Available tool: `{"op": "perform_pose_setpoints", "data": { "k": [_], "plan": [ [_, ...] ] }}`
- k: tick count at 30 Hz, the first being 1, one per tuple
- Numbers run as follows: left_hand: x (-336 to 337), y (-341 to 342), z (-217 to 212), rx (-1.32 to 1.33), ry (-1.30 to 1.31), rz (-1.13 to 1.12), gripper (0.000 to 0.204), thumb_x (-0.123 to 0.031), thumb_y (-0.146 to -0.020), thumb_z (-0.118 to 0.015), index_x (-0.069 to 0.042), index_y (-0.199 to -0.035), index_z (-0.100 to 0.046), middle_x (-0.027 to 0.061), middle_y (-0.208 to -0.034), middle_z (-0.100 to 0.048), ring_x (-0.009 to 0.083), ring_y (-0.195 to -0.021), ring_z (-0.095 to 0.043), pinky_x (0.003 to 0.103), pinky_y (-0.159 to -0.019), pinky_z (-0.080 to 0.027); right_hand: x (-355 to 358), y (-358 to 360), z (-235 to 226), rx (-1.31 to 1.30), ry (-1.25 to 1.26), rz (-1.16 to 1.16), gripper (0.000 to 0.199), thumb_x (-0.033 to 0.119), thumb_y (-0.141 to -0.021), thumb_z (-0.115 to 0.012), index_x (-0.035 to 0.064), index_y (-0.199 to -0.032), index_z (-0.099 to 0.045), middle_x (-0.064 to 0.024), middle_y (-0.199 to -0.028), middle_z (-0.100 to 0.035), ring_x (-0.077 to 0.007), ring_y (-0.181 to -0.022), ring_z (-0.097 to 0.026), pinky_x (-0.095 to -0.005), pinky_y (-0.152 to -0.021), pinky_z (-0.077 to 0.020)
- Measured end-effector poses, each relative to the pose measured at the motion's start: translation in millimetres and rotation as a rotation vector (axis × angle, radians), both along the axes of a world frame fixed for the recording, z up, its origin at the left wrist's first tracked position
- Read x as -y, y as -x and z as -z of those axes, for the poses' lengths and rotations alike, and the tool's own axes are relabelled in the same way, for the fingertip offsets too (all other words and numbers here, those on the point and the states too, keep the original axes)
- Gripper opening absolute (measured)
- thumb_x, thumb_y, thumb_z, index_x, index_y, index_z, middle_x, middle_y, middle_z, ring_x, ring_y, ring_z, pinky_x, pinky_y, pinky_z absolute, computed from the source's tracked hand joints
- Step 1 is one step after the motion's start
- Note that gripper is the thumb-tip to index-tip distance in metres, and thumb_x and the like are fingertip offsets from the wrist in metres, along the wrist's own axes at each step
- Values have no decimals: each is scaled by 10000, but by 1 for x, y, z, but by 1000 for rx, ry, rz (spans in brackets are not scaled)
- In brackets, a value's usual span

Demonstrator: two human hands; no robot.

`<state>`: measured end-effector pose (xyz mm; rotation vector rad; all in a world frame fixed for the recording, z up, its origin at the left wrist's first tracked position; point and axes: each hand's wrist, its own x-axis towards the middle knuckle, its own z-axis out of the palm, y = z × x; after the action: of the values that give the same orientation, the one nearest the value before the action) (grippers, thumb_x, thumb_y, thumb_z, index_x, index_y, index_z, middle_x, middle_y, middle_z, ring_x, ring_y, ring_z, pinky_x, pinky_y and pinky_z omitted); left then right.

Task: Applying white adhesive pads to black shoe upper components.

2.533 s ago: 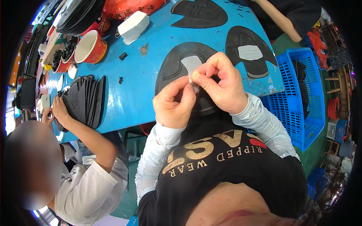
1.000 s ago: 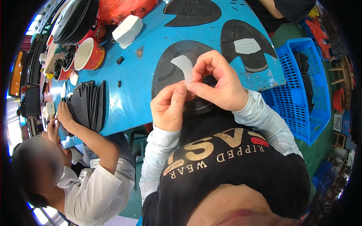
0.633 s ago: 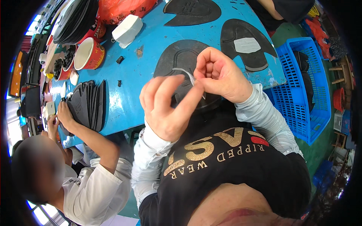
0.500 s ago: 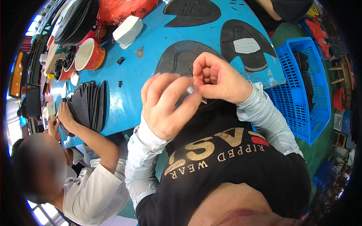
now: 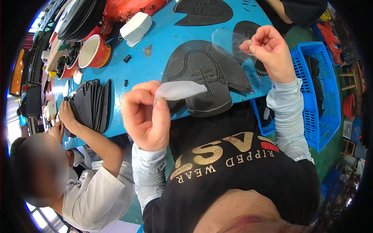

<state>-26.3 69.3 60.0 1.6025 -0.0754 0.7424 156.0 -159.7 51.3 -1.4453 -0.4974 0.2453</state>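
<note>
White strip (image 5: 179,89) in left fingers (image 5: 160,116), clear film (image 5: 228,42) in right fingers (image 5: 262,53), black embossed piece (image 5: 200,64) flat below

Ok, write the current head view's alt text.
A person's left hand pinches a whitish strip and right hand a clear film; a flat black piece lies on the blue table. At left, a co-worker's hand touches a stack of black pieces.

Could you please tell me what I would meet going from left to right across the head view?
Fanned stack of black pieces, left hand pinching a whitish strip, large notched black piece, right hand pinching a clear film, blue crate, red basket.
</note>
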Motion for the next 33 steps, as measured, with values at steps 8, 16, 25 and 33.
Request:
{"op": "perform_pose_setpoints", "data": {
  "k": [8,16,25,33],
  "plan": [
    [20,-12,12,-151,306,136,211,69,-870,-573,-48,-962,-423,87,-958,-572,113,-852,-530,245,-774,-449,-26,36,-12,113,63,-276,173,15,-850,-545,14,-1013,-603,-19,-940,-608,-71,-842,-560,-202,-744,-455],
    [24,-18,13,-78,184,85,262,72,-855,-629,-45,-990,-437,75,-949,-566,104,-817,-542,219,-738,-452,-40,46,-27,213,245,-466,160,137,-853,-691,43,-960,-617,11,-794,-617,-33,-707,-533,-227,-625,-444],
    [35,-6,25,-474,351,125,240,-55,-852,-701,-15,-1074,-619,44,-934,-656,88,-826,-596,235,-727,-487,-38,62,1,-151,-83,-244,122,92,-884,-665,28,-967,-604,38,-811,-589,-13,-717,-527,-177,-624,-433],
    [23,16,30,-617,-109,266,122,-15,-869,-658,17,-987,-646,29,-805,-650,72,-713,-590,218,-631,-470,-7,85,14,-100,346,-215,96,70,-862,-663,-3,-904,-617,-3,-746,-632,11,-602,-496,-179,-504,-391]
  ]
}}
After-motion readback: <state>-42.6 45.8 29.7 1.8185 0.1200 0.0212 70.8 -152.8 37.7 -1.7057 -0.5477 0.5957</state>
